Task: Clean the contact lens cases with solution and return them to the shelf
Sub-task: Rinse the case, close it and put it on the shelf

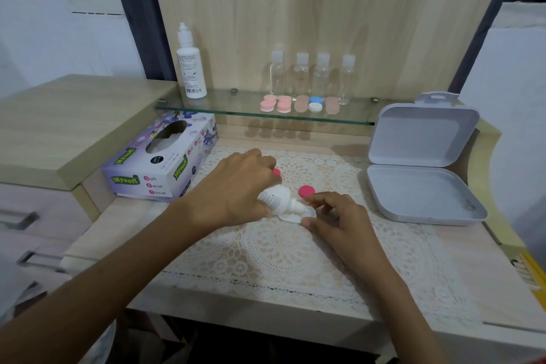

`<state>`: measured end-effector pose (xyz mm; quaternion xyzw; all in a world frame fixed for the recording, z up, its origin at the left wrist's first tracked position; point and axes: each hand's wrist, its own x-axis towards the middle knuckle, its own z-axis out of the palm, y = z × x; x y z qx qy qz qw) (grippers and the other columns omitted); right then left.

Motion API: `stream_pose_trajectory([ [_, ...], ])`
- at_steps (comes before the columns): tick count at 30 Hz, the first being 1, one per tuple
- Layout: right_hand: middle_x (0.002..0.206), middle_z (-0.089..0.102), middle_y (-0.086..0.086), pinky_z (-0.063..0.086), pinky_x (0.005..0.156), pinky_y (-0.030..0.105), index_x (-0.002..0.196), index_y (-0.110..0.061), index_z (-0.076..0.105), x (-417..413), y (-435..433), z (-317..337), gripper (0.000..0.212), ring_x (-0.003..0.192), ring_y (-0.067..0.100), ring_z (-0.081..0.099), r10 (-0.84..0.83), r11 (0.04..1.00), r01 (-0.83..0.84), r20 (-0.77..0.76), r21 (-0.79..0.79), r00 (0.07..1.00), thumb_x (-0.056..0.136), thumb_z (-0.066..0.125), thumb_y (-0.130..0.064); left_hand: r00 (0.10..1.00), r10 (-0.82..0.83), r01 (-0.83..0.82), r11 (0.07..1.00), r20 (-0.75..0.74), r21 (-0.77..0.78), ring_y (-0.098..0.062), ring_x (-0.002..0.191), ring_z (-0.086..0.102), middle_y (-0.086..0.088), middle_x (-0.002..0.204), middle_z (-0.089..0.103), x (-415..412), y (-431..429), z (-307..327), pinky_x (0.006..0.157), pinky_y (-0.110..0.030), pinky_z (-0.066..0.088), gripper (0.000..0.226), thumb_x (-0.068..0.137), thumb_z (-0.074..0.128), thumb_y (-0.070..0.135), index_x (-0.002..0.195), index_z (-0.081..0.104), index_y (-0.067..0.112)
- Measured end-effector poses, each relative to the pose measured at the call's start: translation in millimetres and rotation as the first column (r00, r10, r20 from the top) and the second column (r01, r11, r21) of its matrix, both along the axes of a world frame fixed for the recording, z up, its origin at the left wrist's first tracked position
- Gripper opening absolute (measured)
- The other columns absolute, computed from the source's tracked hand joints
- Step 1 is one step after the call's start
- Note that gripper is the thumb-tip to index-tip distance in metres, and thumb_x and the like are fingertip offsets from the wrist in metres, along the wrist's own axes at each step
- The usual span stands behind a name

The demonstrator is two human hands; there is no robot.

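The left hand (233, 186) grips a small solution bottle (276, 196), fingers wrapped around its body. It is tipped nearly flat so the nozzle points down into the open lens case (291, 217), which lies on the lace mat (280, 251) near the middle of the counter. The right hand (339, 216) pinches the case's right end between thumb and forefinger, probably to steady it under the stream. Two pink caps (306, 191) lie on the mat just behind the case, close enough to screw back on afterwards. More cases (298, 103) sit in a row on the glass shelf (236, 111) along the counter's back edge. A tissue box (159, 162) at the left edge looks handy for drying.
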<state>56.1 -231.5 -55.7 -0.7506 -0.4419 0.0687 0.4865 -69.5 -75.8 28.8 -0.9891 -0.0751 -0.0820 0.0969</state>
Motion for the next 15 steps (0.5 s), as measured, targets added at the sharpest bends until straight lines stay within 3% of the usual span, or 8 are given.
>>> stream_pose_trajectory([
  [9,0.093,0.060,-0.019,0.041,0.077,0.016,0.110,-0.032,0.065,0,-1,-1,0.036,0.091,0.000,0.052,-0.006,1.000,0.006,-0.063,0.001,0.998,0.078,0.075,-0.019,0.995,0.097,-0.093,0.971,0.005,-0.218,-0.013,0.104,0.043,0.006,0.111,0.049,-14,12,-23,0.076,-0.026,0.031,0.053,0.082,0.066,0.045,0.130,0.051,0.030],
  [12,0.091,0.060,-0.019,0.044,0.079,0.020,0.108,-0.030,0.067,-1,-1,-1,0.033,0.090,0.001,0.052,-0.005,1.000,0.005,-0.068,0.004,0.998,0.078,0.075,-0.020,0.976,0.176,-0.106,0.899,0.129,-0.424,-0.017,0.112,0.048,0.004,0.120,0.054,-22,17,-40,0.085,-0.029,0.034,0.055,0.078,0.071,0.043,0.128,0.054,0.027],
  [15,0.090,0.060,-0.017,0.045,0.080,0.023,0.105,-0.032,0.068,-2,-1,-1,0.030,0.090,0.001,0.053,-0.002,1.000,0.004,-0.107,0.018,0.994,0.078,0.074,-0.020,0.902,0.317,-0.083,0.793,0.293,-0.603,-0.016,0.102,0.055,0.005,0.114,0.059,-30,23,-52,0.083,-0.029,0.040,0.056,0.074,0.074,0.042,0.122,0.057,0.021],
])
